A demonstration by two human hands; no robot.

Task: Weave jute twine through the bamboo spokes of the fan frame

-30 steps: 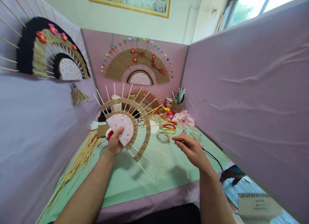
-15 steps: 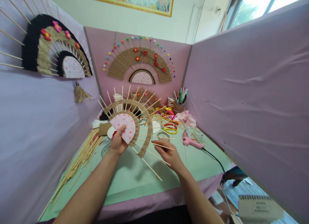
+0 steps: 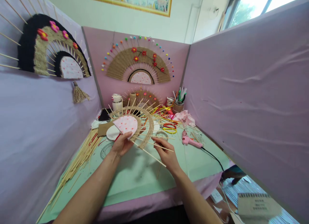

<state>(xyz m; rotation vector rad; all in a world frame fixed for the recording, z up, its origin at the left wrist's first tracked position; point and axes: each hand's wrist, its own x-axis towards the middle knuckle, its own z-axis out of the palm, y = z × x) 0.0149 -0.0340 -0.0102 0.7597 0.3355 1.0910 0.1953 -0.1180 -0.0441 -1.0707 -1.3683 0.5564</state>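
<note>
A half-round fan (image 3: 126, 124) with a pink dotted centre, woven jute bands and thin wooden sticks is held tilted above the table. My left hand (image 3: 122, 144) grips it at its lower edge by the pink centre, thumb on top and fingers underneath. At the fan's right side, my right hand (image 3: 166, 153) has its thumb and fingers pinched at one of the wooden sticks (image 3: 162, 146), just outside the outer jute band (image 3: 150, 129). The underside of the fan is hidden.
A pink glue gun (image 3: 191, 141) with a black cord lies on the right. Yellow-handled scissors (image 3: 170, 129), a jute coil (image 3: 161, 135) and a clear protractor (image 3: 106, 150) lie nearby. Loose sticks (image 3: 77, 159) are heaped at left. Finished fans (image 3: 140, 63) hang on the partitions.
The fan has tipped flatter and dropped lower at its far side. My left hand has shifted slightly right, with fingers now showing beneath the fan. My right hand stays at the sticks.
</note>
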